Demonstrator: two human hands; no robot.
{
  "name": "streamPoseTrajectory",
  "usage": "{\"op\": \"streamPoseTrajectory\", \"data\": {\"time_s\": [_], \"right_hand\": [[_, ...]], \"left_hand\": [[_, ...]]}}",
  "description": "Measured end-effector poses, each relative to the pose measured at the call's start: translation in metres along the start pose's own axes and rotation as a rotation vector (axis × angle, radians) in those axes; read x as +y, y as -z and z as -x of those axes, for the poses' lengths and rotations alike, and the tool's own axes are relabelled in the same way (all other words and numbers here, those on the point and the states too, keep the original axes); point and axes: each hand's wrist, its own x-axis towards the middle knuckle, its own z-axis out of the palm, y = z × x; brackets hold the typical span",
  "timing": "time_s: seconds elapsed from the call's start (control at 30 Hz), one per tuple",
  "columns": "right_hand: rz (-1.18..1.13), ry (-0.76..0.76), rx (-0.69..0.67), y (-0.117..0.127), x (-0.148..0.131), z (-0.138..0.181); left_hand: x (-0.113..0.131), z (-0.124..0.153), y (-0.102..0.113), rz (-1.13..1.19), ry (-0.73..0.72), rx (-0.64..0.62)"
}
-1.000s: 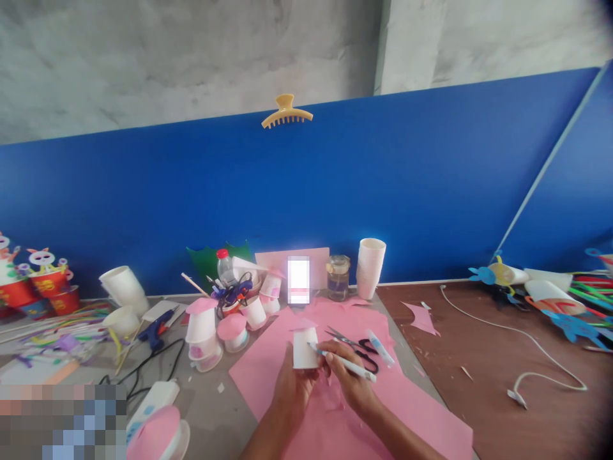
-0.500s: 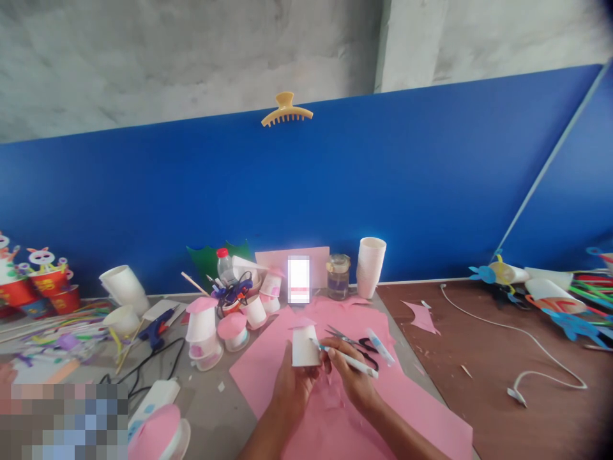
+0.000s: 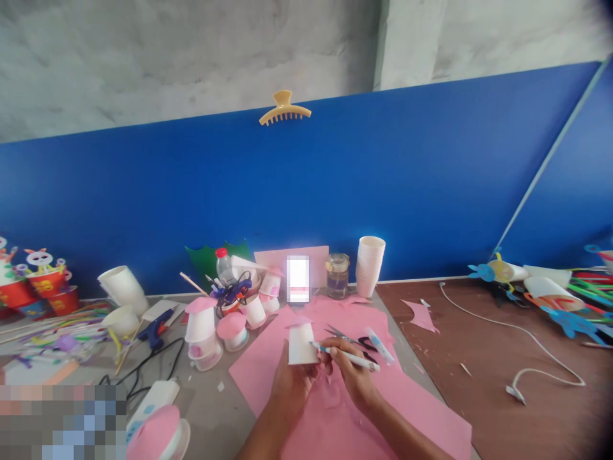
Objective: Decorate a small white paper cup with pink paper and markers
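My left hand [image 3: 290,386] is wrapped round an upturned white paper cup [image 3: 302,344] with a pink paper top, held above a big pink paper sheet [image 3: 335,415]. My right hand [image 3: 352,377] pinches a white pen [image 3: 345,356] whose tip touches the cup's right side. Black-handled scissors [image 3: 352,338] and a small glue tube [image 3: 379,345] lie just beyond my right hand on the pink sheet.
Finished pink-topped cups [image 3: 211,329] stand left of centre. A stack of white cups [image 3: 370,266], a glass jar [image 3: 338,276] and a bottle [image 3: 224,267] line the blue partition [image 3: 335,191]. A glue gun [image 3: 156,326] lies left. A white cable [image 3: 522,338] crosses the brown table at right.
The cup in my left hand has tilted and lifted slightly. The pen stays against its side.
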Motion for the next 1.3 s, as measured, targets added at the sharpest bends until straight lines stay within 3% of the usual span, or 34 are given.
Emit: {"op": "streamPoseTrajectory", "data": {"time_s": [0.57, 0.9, 1.13, 1.3], "right_hand": [[-0.005, 0.023, 0.093, 0.002, 0.001, -0.006], [0.002, -0.003, 0.005, -0.001, -0.002, 0.000], [0.021, 0.041, 0.006, -0.003, -0.006, 0.000], [0.007, 0.060, 0.005, -0.003, -0.002, 0.000]], "left_hand": [[0.004, 0.002, 0.005, 0.061, 0.062, 0.055], [0.001, 0.001, 0.001, -0.011, 0.027, 0.072], [0.000, 0.002, 0.000, -0.008, 0.009, -0.012], [-0.001, 0.002, -0.003, -0.004, 0.006, 0.024]]}}
